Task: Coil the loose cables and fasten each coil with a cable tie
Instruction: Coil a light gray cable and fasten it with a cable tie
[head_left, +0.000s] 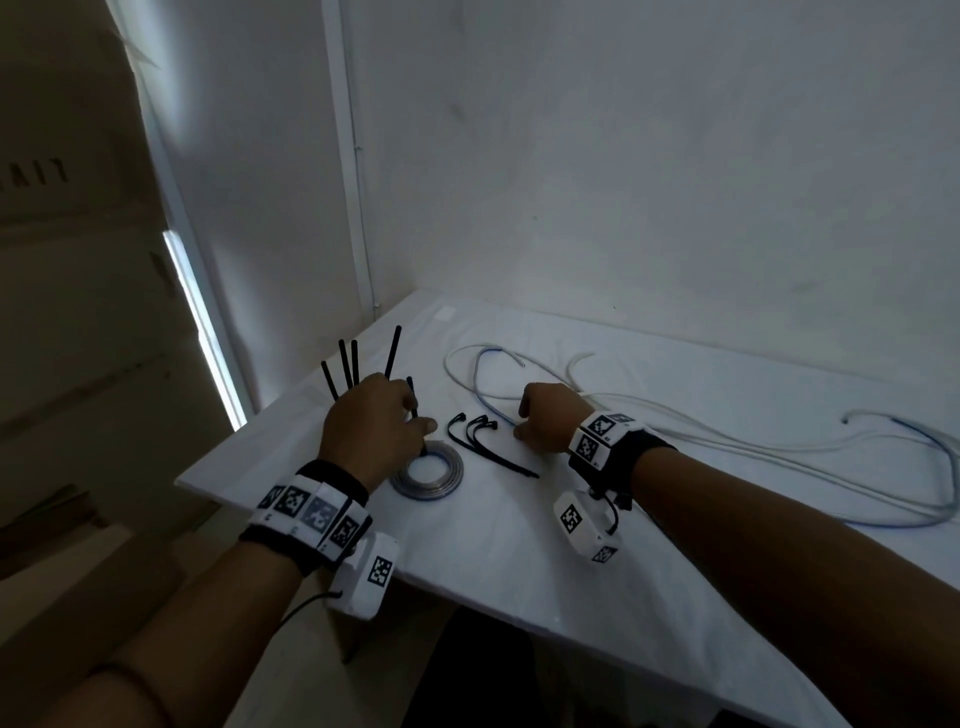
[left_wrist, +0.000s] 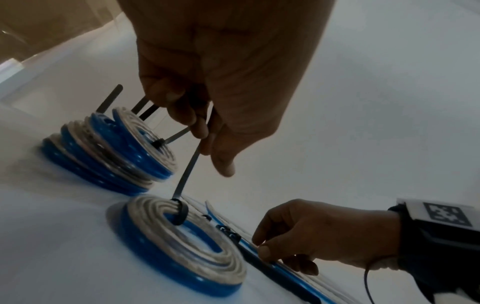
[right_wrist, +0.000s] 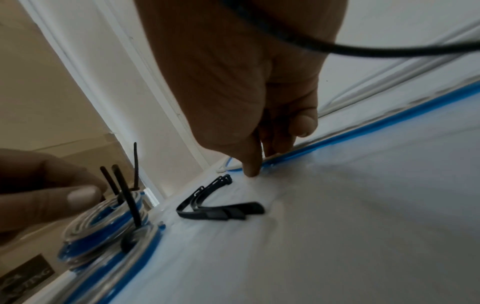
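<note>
A flat coil of blue and white cable (head_left: 428, 470) (left_wrist: 182, 236) lies near the table's front left corner, with a black cable tie (left_wrist: 185, 176) looped round it. My left hand (head_left: 421, 421) (left_wrist: 202, 139) pinches that tie's tail above the coil. Behind it stands a stack of tied coils (left_wrist: 109, 156) (right_wrist: 103, 224), their tie tails (head_left: 353, 364) sticking up. My right hand (head_left: 519, 423) (right_wrist: 259, 164) rests with curled fingers beside a loose blue cable (right_wrist: 363, 121), its index fingertip (right_wrist: 250, 172) on the cloth, gripping nothing. Loose black ties (head_left: 483, 441) (right_wrist: 215, 209) lie between the hands.
Long loose white and blue cables (head_left: 779, 441) sprawl over the right half of the white table (head_left: 571, 571), up to the right edge. A white wall stands close behind. The table's left edge (head_left: 291, 405) is just beyond the stacked coils.
</note>
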